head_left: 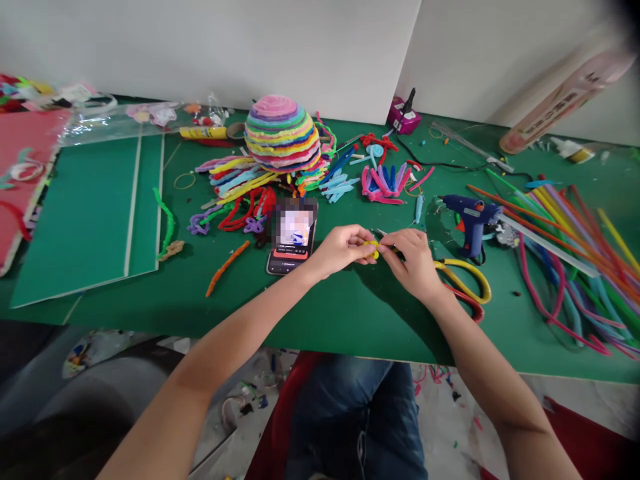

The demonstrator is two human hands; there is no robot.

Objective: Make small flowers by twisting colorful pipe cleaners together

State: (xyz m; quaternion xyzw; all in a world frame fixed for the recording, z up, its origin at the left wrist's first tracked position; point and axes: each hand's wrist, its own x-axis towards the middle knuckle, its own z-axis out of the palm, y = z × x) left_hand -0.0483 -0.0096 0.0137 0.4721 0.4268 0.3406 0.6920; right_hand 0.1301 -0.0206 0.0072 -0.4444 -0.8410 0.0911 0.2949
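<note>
My left hand (349, 248) is closed, its thumb and fingers pinching a small curled yellow pipe cleaner (373, 249). From the other side, my right hand (411, 257) pinches the same yellow piece, so the fingertips of both hands nearly meet over the table. Scissors with yellow and red handles (467, 280) lie under and beside my right wrist; their blades are mostly hidden by the hand. Just left of my left hand lies a phone (295, 233) with a lit screen, partly blurred.
Behind the phone stands a striped pipe-cleaner ball (281, 137) among colourful bundles. A blue glue gun (470, 217) and loose pipe cleaners (570, 267) are at the right. A green board (95, 207) lies left, an orange pipe cleaner (227, 268) nearer. A pink bottle (565, 100) is far right.
</note>
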